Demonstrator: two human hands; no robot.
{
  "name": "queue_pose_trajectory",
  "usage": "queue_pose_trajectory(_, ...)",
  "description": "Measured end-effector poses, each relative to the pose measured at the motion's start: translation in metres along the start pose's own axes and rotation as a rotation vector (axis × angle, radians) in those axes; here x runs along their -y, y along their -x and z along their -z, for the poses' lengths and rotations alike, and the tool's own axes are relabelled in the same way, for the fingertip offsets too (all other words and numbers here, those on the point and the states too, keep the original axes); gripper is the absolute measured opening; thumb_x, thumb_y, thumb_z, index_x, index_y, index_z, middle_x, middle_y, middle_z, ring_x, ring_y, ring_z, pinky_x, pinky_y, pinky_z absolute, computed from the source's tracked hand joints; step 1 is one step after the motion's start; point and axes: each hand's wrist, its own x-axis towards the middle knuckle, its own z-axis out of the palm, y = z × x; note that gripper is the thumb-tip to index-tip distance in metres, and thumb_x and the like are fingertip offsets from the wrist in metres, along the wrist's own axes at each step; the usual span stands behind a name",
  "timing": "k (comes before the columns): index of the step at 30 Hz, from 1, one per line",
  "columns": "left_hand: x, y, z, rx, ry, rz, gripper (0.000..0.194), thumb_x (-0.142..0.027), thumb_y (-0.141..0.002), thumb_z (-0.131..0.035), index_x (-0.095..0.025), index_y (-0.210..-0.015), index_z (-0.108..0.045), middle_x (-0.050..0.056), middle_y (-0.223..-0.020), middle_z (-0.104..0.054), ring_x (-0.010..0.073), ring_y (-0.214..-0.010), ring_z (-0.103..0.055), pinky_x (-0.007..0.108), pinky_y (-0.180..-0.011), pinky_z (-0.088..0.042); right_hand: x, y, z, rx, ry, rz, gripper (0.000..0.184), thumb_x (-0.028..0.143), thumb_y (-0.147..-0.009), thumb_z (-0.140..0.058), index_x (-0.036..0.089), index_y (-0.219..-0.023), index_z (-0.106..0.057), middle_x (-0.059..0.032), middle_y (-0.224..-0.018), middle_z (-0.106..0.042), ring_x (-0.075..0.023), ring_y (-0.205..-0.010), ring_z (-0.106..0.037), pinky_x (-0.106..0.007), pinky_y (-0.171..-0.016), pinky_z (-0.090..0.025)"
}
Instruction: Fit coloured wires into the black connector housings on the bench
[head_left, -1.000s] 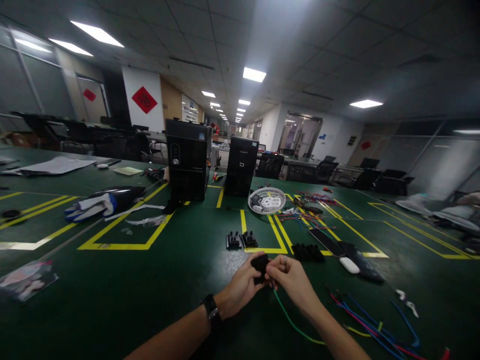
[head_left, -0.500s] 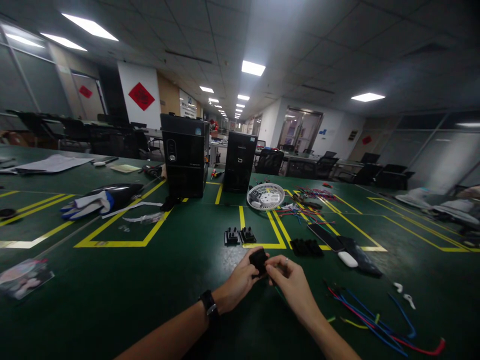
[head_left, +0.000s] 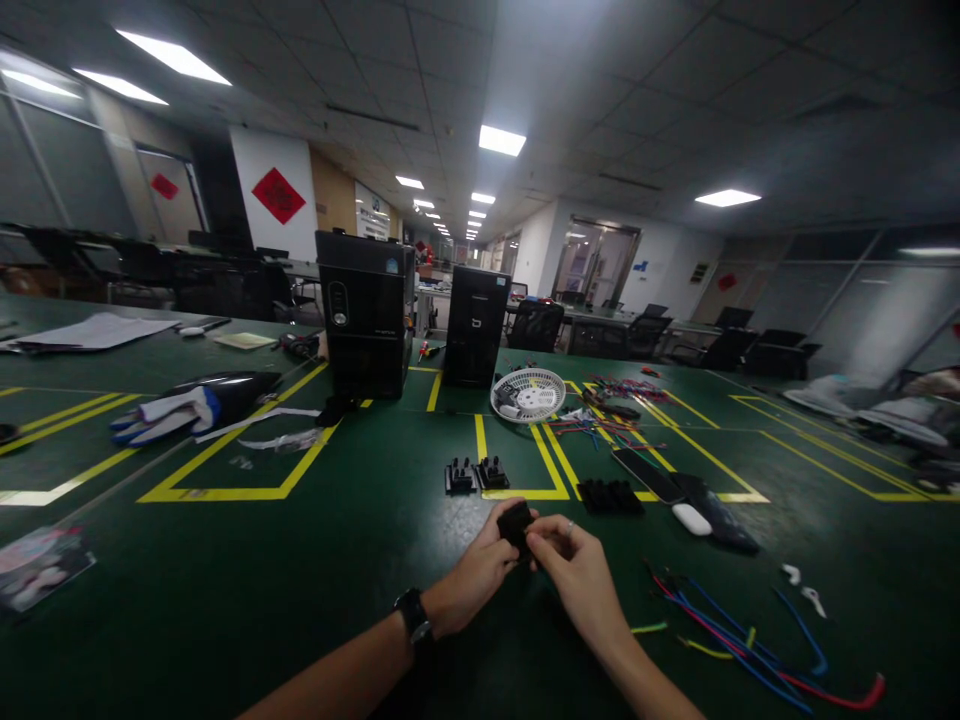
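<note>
Table (head_left: 375, 560): dark green — yellow lines
Connector (head_left: 516, 523): black
Wires (head_left: 742, 655) right of connector: blue, red, yellow
Basket (head_left: 529, 395) beyond connector: white — slotted

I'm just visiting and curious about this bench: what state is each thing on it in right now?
Left hand: closed around the black connector block.
Right hand: fingertips pinching at the same block.
Black connector block: held up off the table, between both hands.
Two black parts: sitting side by side on the table.
Loose wires: lying flat, untouched.
White fan grille: lying flat.
Two computer towers: upright.
</note>
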Motion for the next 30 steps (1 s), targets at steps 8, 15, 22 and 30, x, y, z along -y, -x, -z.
queue_pose_trajectory(8, -0.001, 0.003, -0.001, -0.007, -0.053, -0.039, 0.063, -0.003, -0.071, -0.046, -0.025, -0.13, -0.037, 0.007, -0.131, -0.047, 0.0177, -0.099, -0.055, 0.031, -0.08, -0.044, 0.003, 0.0, -0.001, 0.047, -0.062, -0.053, 0.03, 0.042, -0.078, -0.069, 0.013, -0.083, -0.065, -0.0012, -0.068, -0.062, -0.0124, -0.054, -0.056, -0.024, -0.054, -0.041)
queue_pose_trajectory(15, 0.002, 0.002, 0.001, 0.015, -0.048, -0.041, 0.065, -0.003, -0.07, -0.047, -0.025, -0.13, -0.035, 0.007, -0.13, -0.045, 0.0157, -0.092, -0.056, 0.029, -0.073, -0.045, 0.001, 0.001, -0.004, 0.066, -0.085, -0.041, 0.03, 0.043, -0.08, -0.067, 0.014, -0.082, -0.061, 0.0016, -0.062, -0.058, -0.011, -0.052, -0.055, -0.023, -0.055, -0.044)
queue_pose_trajectory(22, -0.001, 0.007, -0.002, 0.04, -0.298, -0.116, 0.064, -0.009, -0.078, -0.05, -0.029, -0.135, -0.029, 0.007, -0.135, -0.041, 0.0151, -0.089, -0.055, 0.032, -0.076, -0.05, -0.009, -0.001, -0.008, -0.015, -0.177, -0.076, 0.039, 0.046, -0.072, -0.073, 0.021, -0.084, -0.045, 0.004, -0.078, -0.054, -0.0078, -0.049, -0.053, -0.02, -0.04, -0.042)
queue_pose_trajectory(30, -0.004, 0.019, -0.006, 0.002, -0.586, -0.177, 0.071, -0.016, -0.084, -0.048, -0.028, -0.146, -0.016, 0.009, -0.144, -0.034, 0.0239, -0.121, -0.045, 0.043, -0.105, -0.037, -0.01, 0.006, -0.011, -0.025, -0.145, -0.254, 0.046, 0.056, -0.073, -0.068, 0.024, -0.081, -0.036, 0.0076, -0.071, -0.049, -0.0054, -0.047, -0.048, -0.01, -0.03, -0.026)
